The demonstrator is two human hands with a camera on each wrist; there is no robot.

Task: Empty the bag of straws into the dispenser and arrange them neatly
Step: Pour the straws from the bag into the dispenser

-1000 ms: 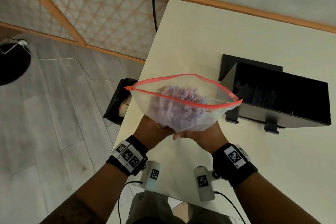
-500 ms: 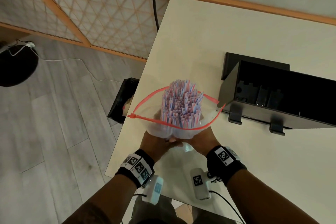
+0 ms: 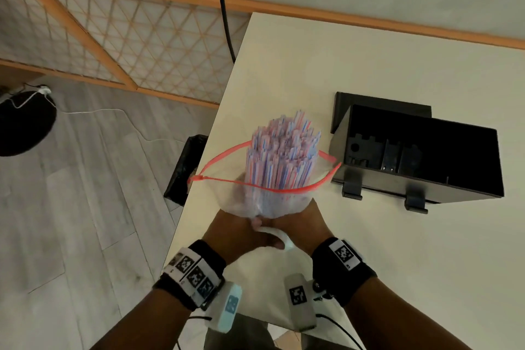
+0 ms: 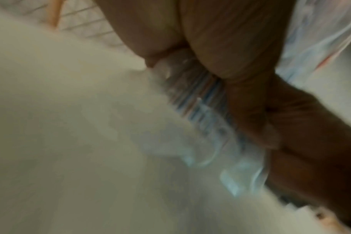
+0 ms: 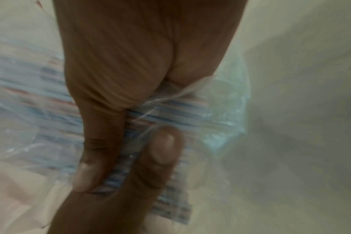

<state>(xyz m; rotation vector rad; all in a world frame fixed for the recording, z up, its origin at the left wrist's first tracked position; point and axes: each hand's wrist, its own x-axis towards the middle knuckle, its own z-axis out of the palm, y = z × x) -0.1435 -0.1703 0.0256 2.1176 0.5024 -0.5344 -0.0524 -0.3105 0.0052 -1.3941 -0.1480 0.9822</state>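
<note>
We grip the bag (image 3: 264,202) in our left hand (image 3: 235,231) and right hand (image 3: 301,224), just left of the dispenser (image 3: 420,156). Straws (image 3: 281,156) stand upright, tips poking past its mouth; lower ends hidden, wrist views blurred.

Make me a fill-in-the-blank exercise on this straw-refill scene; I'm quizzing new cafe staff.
1. The bundle of striped paper straws pokes out of the clear plastic bag's open ____ zip mouth.
2. Both hands, left hand and right hand, grip the bag's ____ end.
3. The black box dispenser holds ____ straws yet.

Missing: red; bottom; no
</note>
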